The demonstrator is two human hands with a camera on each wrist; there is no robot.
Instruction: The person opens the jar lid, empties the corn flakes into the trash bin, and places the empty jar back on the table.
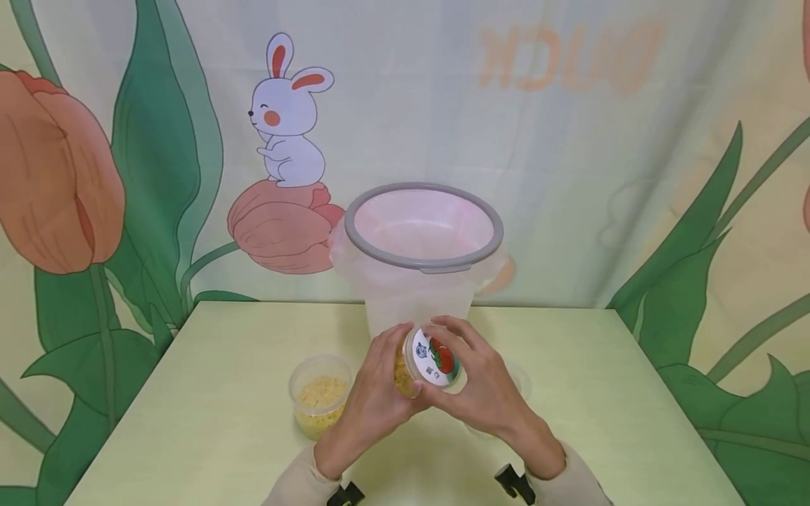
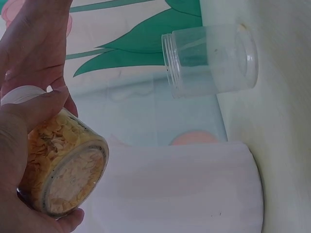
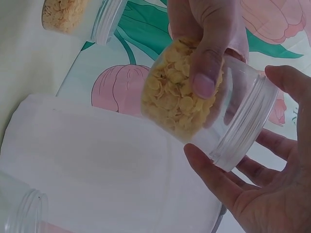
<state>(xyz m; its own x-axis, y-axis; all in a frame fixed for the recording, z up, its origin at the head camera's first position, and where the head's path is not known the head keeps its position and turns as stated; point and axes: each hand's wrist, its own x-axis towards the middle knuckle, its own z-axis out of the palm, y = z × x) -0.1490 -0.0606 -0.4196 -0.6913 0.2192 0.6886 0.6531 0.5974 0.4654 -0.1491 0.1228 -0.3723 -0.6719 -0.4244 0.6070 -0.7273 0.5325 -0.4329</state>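
A clear jar (image 1: 403, 376) of yellow flakes is held tilted above the table, its white lid (image 1: 436, 358) with a red sticker facing me. My left hand (image 1: 376, 390) grips the jar's body, thumb across the flakes (image 3: 206, 63). My right hand (image 1: 481, 379) curls round the lid end, fingers either side of it (image 3: 228, 184). In the left wrist view the jar (image 2: 68, 165) sits in my left hand (image 2: 19, 141), base towards the camera.
A white-lined bin with a grey rim (image 1: 424, 266) stands just behind the hands. An open jar of flakes (image 1: 319, 400) sits on the table at left. An empty clear jar (image 2: 214, 58) stands at right, mostly hidden behind my right hand. Green tabletop (image 1: 221, 393) all round.
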